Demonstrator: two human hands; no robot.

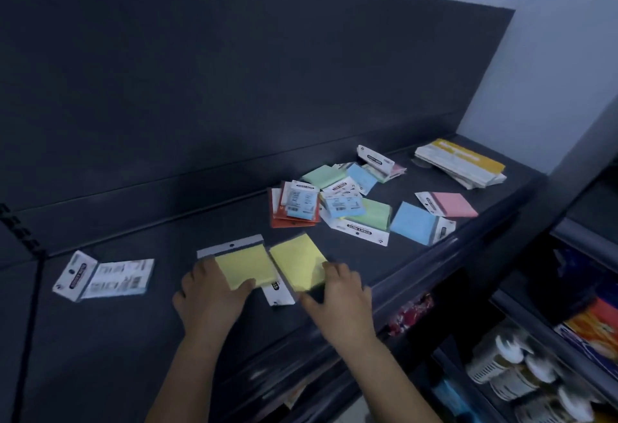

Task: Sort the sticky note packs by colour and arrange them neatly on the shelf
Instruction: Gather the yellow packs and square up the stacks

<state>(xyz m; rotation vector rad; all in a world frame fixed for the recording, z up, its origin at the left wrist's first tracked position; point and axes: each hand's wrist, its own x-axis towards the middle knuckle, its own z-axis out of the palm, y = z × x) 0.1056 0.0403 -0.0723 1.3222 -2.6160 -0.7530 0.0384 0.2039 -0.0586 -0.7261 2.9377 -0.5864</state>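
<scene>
Dark shelf (140, 339) with scattered sticky note packs (334, 202), stacked booklets (461, 163).

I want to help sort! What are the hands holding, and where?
Left hand presses one yellow pack's near edge; right hand the other yellow pack's near corner. Neither is lifted.

"STICKY NOTE" reads upside down on the white header card (363, 231) of a green pack; other print is too blurred.
</scene>
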